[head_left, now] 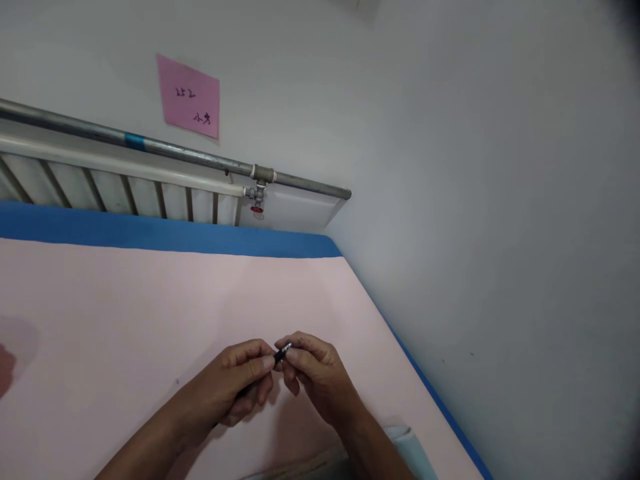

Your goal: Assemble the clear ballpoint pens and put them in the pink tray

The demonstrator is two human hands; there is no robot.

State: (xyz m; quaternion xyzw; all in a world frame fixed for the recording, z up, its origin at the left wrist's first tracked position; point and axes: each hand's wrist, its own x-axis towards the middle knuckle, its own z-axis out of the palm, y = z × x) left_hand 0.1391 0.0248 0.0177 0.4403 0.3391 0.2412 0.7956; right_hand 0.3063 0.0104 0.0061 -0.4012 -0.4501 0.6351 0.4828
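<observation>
A black pen [281,354] with a silver tip is held between both hands, above the pink tabletop [125,313]. My left hand [243,377] is closed around its barrel, with the thumb along the top, and hides most of it. At the silver tip, my right hand [320,373] pinches with thumb and forefinger. The tip points up and to the right. Whether the tip is screwed on or loose, I cannot tell.
A blue border [175,235] edges the table, which meets a wall on the right. Beyond it are a radiator [110,187], a metal pipe [200,155] and a red-handled valve [257,209]. Light blue fabric [407,440] shows at the bottom; a reddish shape [6,370] at far left.
</observation>
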